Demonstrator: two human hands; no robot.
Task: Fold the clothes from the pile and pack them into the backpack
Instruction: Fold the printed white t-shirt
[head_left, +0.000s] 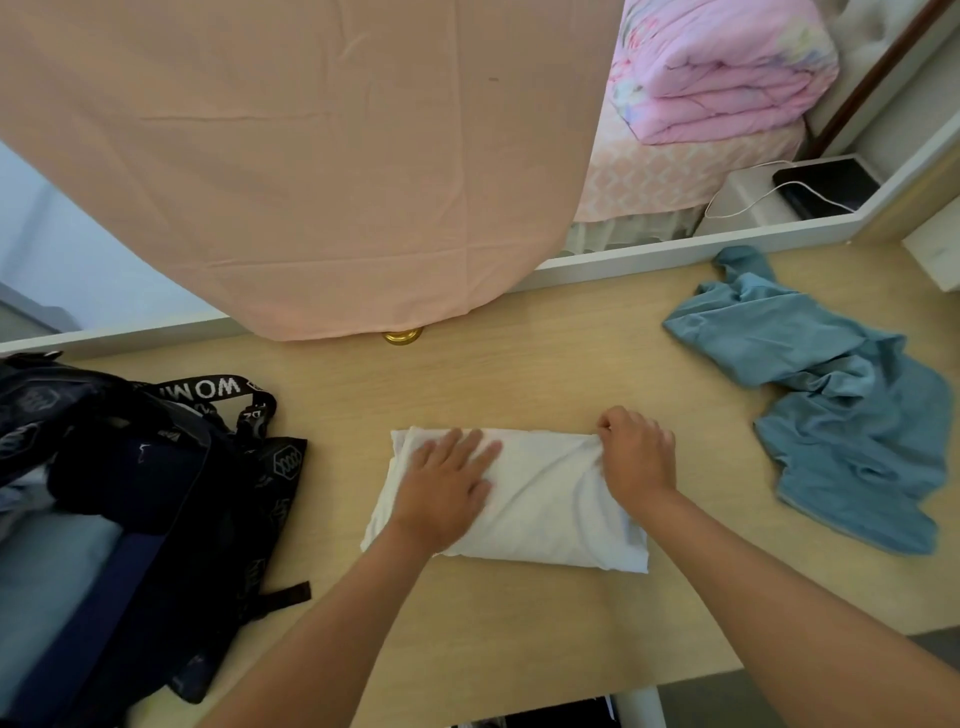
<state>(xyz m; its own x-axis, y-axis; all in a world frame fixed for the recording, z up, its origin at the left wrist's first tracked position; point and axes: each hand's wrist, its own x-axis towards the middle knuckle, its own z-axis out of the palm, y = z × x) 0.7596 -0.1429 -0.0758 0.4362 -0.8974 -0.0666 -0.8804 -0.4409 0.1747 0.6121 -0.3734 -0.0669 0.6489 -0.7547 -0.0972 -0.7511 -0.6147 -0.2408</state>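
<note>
A folded white garment (545, 499) lies in the middle of the light wooden table (519, 364). My left hand (447, 483) presses flat on its left half with straight fingers. My right hand (636, 457) pinches the cloth at its upper right edge, fingers curled. A crumpled blue garment (841, 405) lies unfolded at the right of the table. The dark patterned backpack (156, 493) sits open at the left edge, with dark and light clothes inside it.
A peach cloth (311, 156) hangs over a mirror at the back, a gold knob (402, 336) below it. The mirror reflects pink bedding (722, 67) and a black device with a white cable (826, 184). The table's front edge runs near the bottom.
</note>
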